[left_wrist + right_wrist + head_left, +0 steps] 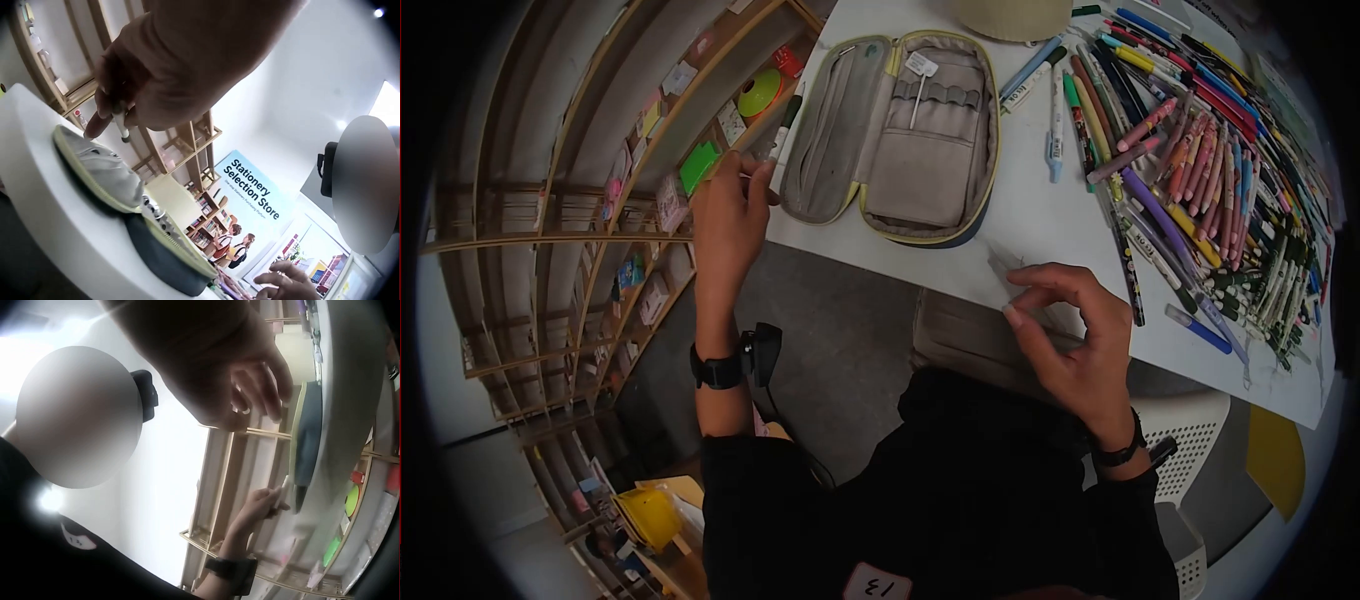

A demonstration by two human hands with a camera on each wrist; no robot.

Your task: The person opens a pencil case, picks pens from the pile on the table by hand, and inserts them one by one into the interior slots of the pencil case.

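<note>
My left hand (732, 210) pinches a white marker with a dark cap (788, 120) at the left edge of the table. In the left wrist view the marker's pale end (122, 127) pokes out below the fingers. Beside that hand lies a grey pencil case (920, 190) with yellow-green zip edging, unzipped and spread flat. A white tag (921, 64) on a thin stem and a row of elastic loops show inside it. My right hand (1085, 335) hovers by the table's front edge, thumb and forefinger apart and loosely bent, with nothing visible between them.
A large heap of pens and markers (1200, 170) covers the right side of the table (1040, 215). Several loose pens lie between heap and case. A beige round object (1015, 15) stands at the back. Wooden shelves (590, 240) rise on the left; a white chair (1190, 450) is at right.
</note>
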